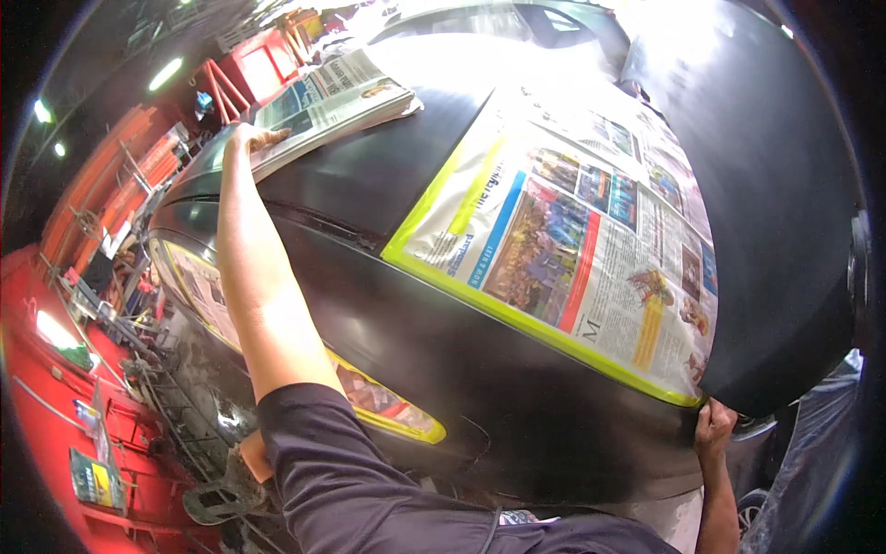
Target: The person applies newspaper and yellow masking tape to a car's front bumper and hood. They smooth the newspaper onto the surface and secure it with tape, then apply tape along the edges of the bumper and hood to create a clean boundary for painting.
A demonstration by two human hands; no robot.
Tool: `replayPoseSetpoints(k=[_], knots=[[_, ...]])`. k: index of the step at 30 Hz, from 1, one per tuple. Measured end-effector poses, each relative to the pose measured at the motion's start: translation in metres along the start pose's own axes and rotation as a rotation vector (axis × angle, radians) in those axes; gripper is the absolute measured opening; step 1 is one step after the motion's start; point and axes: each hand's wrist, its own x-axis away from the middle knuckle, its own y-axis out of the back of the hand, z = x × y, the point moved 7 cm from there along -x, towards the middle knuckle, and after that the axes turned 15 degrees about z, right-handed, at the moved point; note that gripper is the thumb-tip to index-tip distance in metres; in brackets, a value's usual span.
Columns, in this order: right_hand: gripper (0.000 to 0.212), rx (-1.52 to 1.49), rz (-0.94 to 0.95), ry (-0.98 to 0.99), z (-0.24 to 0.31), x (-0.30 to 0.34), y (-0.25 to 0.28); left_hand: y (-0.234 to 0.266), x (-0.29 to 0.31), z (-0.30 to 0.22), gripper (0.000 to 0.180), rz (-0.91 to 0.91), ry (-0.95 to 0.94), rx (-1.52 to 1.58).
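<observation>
A stack of newspapers (346, 102) lies on the dark car body panel (392, 152) at the far left. My left hand (254, 138) grips the near edge of that stack, its thumb on top and the other fingers mostly hidden. To the right, newspaper sheets (591, 249) cover a section of the car, bordered by yellow-green masking tape (544, 328). Close to the lower right corner of this border, my right hand (715, 427) is closed in a fist against the car's edge. What its fingers hold, if anything, is hidden.
A large dark curved panel (775, 203) rises at the right. Below my left arm, a lamp area (383, 397) is also papered and taped. Red shelving (55, 406) with pouches and metal parts stands at the left. Plastic sheeting (812, 452) hangs at the lower right.
</observation>
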Motion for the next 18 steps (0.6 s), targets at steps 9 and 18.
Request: replayPoseSetpoints(k=[9, 18], knots=[[0.024, -0.003, 0.014, -0.048, 0.007, 0.002, 0.009, -0.011, 0.017, -0.026, 0.081, -0.144, -0.062, 0.112], [0.028, -0.021, 0.051, 0.006, 0.018, -0.006, 0.011, 0.000, 0.006, -0.009, 0.098, -0.144, 0.090, -0.206]])
